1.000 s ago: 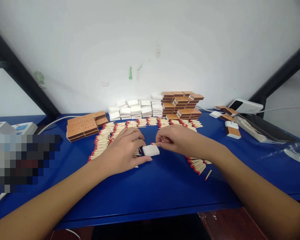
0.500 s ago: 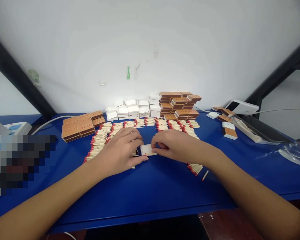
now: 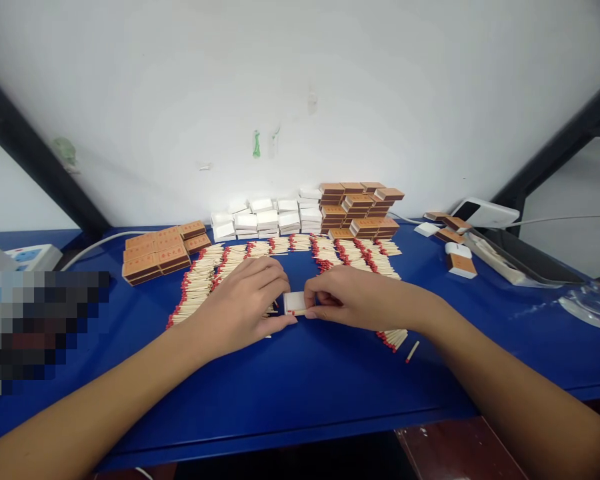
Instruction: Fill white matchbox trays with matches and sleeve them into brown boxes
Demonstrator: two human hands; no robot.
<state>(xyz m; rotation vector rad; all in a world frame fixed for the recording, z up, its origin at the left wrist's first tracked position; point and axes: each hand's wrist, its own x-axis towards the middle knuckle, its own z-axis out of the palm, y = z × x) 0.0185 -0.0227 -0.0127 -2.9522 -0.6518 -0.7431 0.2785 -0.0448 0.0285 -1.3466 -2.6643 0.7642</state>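
A small white matchbox tray (image 3: pixel 295 301) lies on the blue desk between my two hands. My left hand (image 3: pixel 253 297) is at its left end, the fingers behind and the thumb along the front, steadying it. At the tray's right end my right hand (image 3: pixel 343 293) has thumb and index finger pinched on a match (image 3: pixel 299 312), which lies along the tray's near side with its red head to the left. Loose matches lie in rows around both hands, with a left group (image 3: pixel 197 287) and a right group (image 3: pixel 347 252); my hands cover part of them.
White trays (image 3: pixel 267 220) are stacked against the wall, beside brown matchbox sleeves (image 3: pixel 360 212). Closed matchboxes (image 3: pixel 157 253) stand at left. A single match (image 3: pixel 413 351) lies right of my right forearm. Farther right are a white device (image 3: pixel 487 213) and a white case (image 3: pixel 459 250).
The tray and my right hand have shifted very slightly, with the right thumb now lower at the tray's near corner. My left hand stays at the tray's left end.
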